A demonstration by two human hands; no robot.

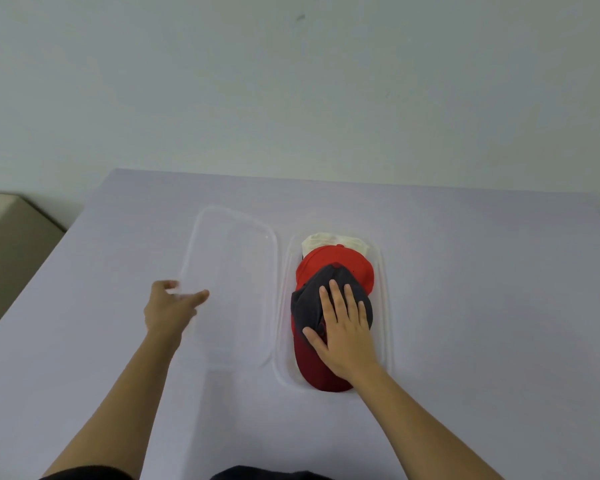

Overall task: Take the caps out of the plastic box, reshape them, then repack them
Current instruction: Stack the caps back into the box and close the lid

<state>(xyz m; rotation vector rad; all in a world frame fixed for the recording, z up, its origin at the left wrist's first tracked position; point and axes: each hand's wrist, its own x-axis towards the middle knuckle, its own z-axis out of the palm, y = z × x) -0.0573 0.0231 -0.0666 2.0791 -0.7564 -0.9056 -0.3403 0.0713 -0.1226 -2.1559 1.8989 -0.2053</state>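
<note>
A clear plastic box lies on the table right of centre, holding several stacked caps. A cream cap is at the far end, a red cap overlaps it, and a dark grey cap with a dark red brim lies on top nearest me. My right hand rests flat on the grey cap, fingers spread. The box's clear lid lies flat to the left of the box. My left hand, blurred, is at the lid's near left edge; whether it grips the lid is unclear.
The pale lilac table ends at a white wall behind. A beige piece of furniture stands past the table's left edge. Dark clothing shows at the bottom of the view.
</note>
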